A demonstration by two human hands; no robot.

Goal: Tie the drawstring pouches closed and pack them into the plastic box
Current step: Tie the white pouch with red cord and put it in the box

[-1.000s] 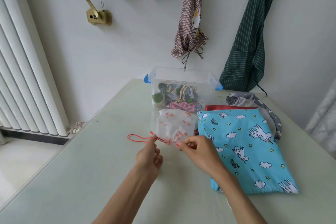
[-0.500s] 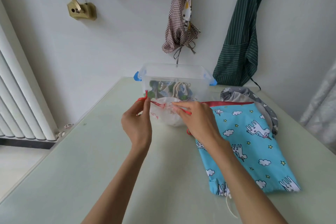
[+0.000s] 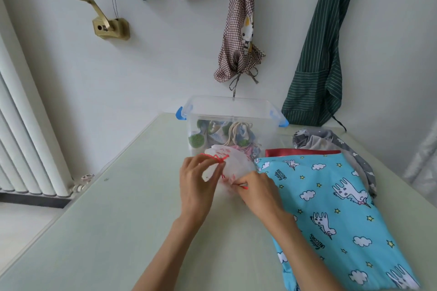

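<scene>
1. Both forearms reach forward over the table [image 3: 118, 220], hands meeting just in front of the plastic box [image 3: 233, 111].
2. The left hand [image 3: 197, 186] is raised, back towards me, its fingers curled and pinching the red cord [image 3: 214, 157] at the top of the white pouch [image 3: 236, 165].
3. The right hand [image 3: 257, 192] sits lower, fingers bent, nipping the cord's other end against the pouch.
4. The pouch sits between the hands, beside the blue unicorn bag [image 3: 331, 215].
5. The box already holds several pouches.
</scene>
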